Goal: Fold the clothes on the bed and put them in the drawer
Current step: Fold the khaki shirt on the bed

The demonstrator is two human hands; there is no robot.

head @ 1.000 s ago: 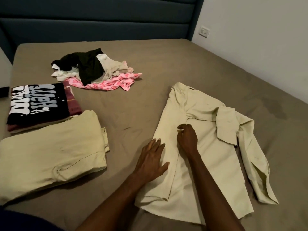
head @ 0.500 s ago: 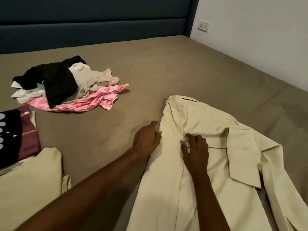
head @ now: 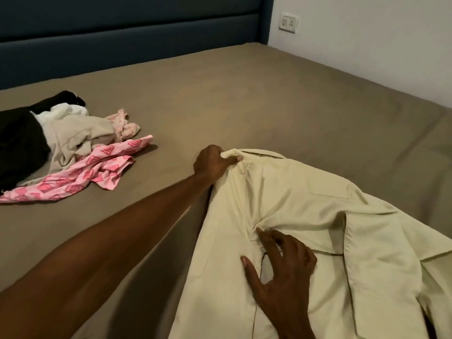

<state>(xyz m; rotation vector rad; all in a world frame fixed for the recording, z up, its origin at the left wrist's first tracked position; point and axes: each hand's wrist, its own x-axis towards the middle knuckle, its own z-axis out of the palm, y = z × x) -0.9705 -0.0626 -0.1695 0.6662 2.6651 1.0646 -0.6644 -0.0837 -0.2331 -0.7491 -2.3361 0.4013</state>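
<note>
Your left hand (head: 215, 162) reaches up to mid-frame with the arm stretched long, and its grip pinches the collar end of the pale cream button-up cotton shirt (head: 293, 216), thumb laid over the fabric, probably so you can tug that shoulder straight before folding. Your right hand (head: 281, 263) lies lower right of centre, fingers spread flat on the shirt's front, apparently pinning the cloth so it won't slide while the other end is pulled. The shirt lies across the lower right of the grey-brown bed (head: 244, 89), one sleeve folded over its body. At the left edge waits a loose heap of black, white, beige and pink patterned clothes (head: 73, 152), not yet folded.
</note>
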